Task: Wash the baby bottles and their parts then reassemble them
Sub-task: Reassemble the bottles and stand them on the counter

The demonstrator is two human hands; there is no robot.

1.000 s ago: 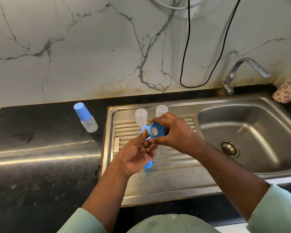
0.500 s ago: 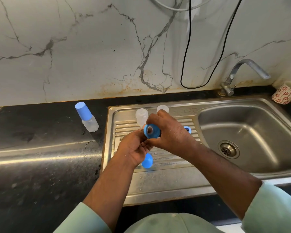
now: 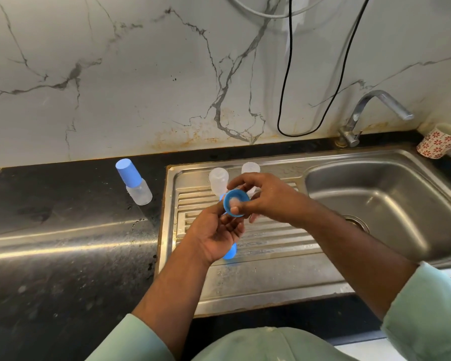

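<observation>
Right grip: right hand (image 3: pixel 266 201) pinches the blue collar ring (image 3: pixel 235 203) by its rim.
Left grip: left hand (image 3: pixel 216 237), fingers loosely curled, just below the ring; empty, apparently.
Handling: light, stiff, probably wet and slippery; hold the outer rim.
Bottles: two clear bottles (image 3: pixel 218 179) just behind the grips.

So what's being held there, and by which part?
The right hand pinches a blue bottle ring by its rim; the left hand holds nothing visible.
</observation>
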